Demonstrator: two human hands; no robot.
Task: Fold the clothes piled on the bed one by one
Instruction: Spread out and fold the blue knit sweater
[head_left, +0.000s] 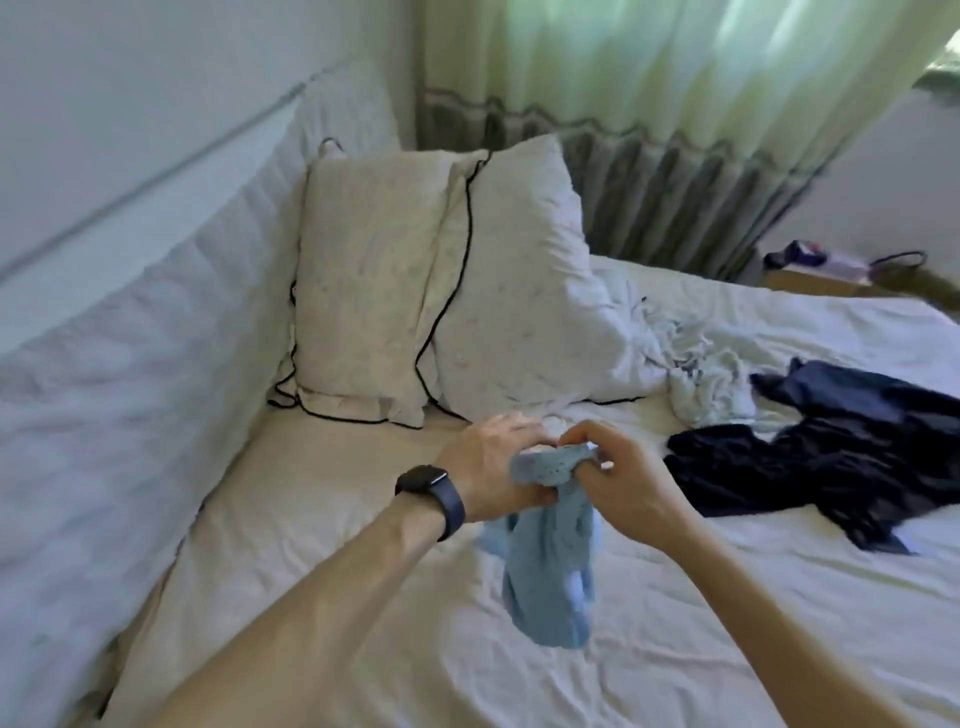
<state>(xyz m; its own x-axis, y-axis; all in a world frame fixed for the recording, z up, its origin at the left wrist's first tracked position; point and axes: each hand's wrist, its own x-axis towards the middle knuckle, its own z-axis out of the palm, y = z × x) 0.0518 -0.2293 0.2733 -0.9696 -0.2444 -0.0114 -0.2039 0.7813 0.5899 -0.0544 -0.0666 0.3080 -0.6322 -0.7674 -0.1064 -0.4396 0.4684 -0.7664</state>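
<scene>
Blue garment (550, 551): one piece, light blue, held up over the sheet (363, 613) near the middle of the bed. Its lower part dangles in a bunch, so from my feed I cannot tell what kind of clothing it is, nor whether its end touches the sheet. Both hands grip its top edge, close together. The left hand (488, 467) has its fingers curled round the cloth, their tips hidden behind it. The right hand (623, 483) pinches the edge with bent fingers. One dark watch (431, 491) sits on the left wrist. To the right lies one dark navy garment (831, 457), spread out and cut off by the frame edge. Just beyond it is one pale crumpled heap (711, 384) that I cannot identify. Two pillows (374, 301) stand side by side at the far end.
</scene>
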